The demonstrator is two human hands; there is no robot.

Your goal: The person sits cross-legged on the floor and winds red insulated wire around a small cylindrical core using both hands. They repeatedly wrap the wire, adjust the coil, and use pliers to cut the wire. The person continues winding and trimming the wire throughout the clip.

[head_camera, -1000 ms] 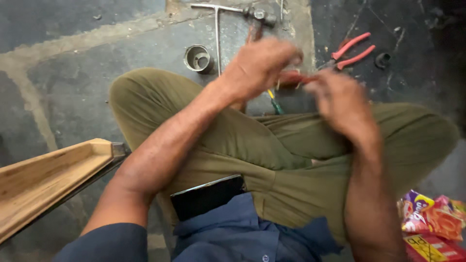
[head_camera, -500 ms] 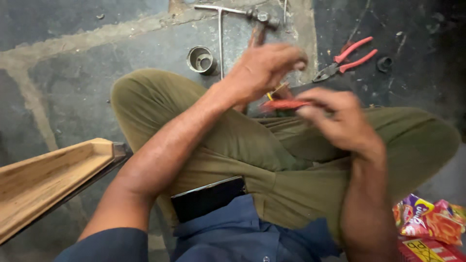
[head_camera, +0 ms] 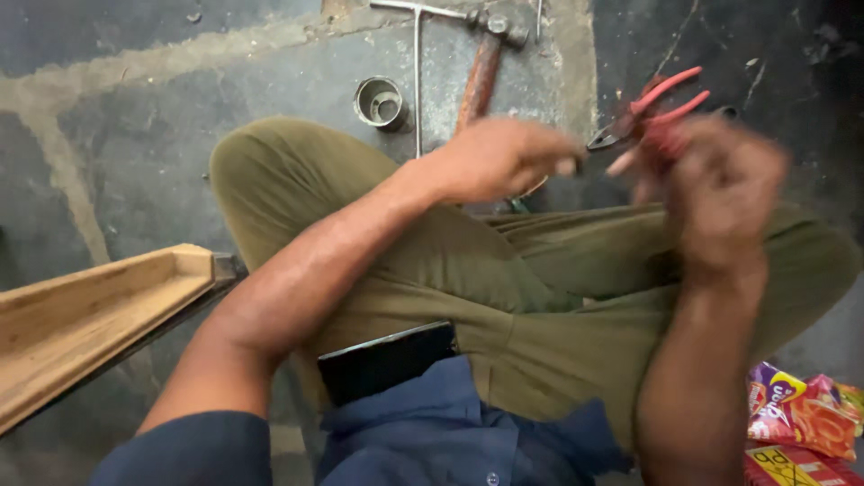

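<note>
I sit cross-legged in olive trousers (head_camera: 540, 297) on a dark stone floor. My left hand (head_camera: 504, 157) hovers over my knee with its fingers curled and pinched; whether anything is in them is hidden. My right hand (head_camera: 720, 189) is raised at the right and blurred, closed around a red-handled tool (head_camera: 661, 139) whose tip I cannot make out. The two hands are a short gap apart. Red-handled pliers (head_camera: 670, 94) lie on the floor just beyond the right hand.
On the floor ahead lie a wooden-handled hammer (head_camera: 481, 63), a thin T-shaped metal bar (head_camera: 418, 63) and a small metal ring (head_camera: 378, 101). A wooden channel piece (head_camera: 90, 310) juts in at left. Bright snack packets (head_camera: 801, 423) lie at lower right. A black phone (head_camera: 387, 360) is at my waist.
My right hand has lifted up and to the right with the red-handled tool, away from the left hand. The left hand has stayed over the knee.
</note>
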